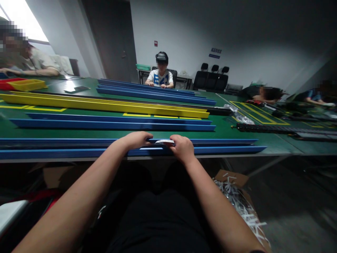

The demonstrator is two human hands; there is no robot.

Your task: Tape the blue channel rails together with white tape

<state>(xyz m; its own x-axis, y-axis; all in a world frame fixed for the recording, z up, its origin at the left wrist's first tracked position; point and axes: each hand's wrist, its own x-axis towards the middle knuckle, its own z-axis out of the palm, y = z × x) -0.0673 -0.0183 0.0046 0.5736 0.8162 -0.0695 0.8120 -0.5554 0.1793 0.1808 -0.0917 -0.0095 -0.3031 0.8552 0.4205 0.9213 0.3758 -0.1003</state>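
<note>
My left hand (137, 140) and my right hand (182, 147) both rest closed over the nearest long blue channel (223, 146) at the front edge of the green table (226, 126). Between them they pinch a small flat white piece (164, 142) that lies across the channel. The left fingers curl over its left end and the right fingers grip its right end. What the white piece is, I cannot make out.
More long blue channels (113, 123) and a yellow one (105, 104) lie across the table. Yellow and red bins (27, 84) stand far left. A cardboard box of white shreds (237, 196) sits on the floor at my right. Other people sit around the table.
</note>
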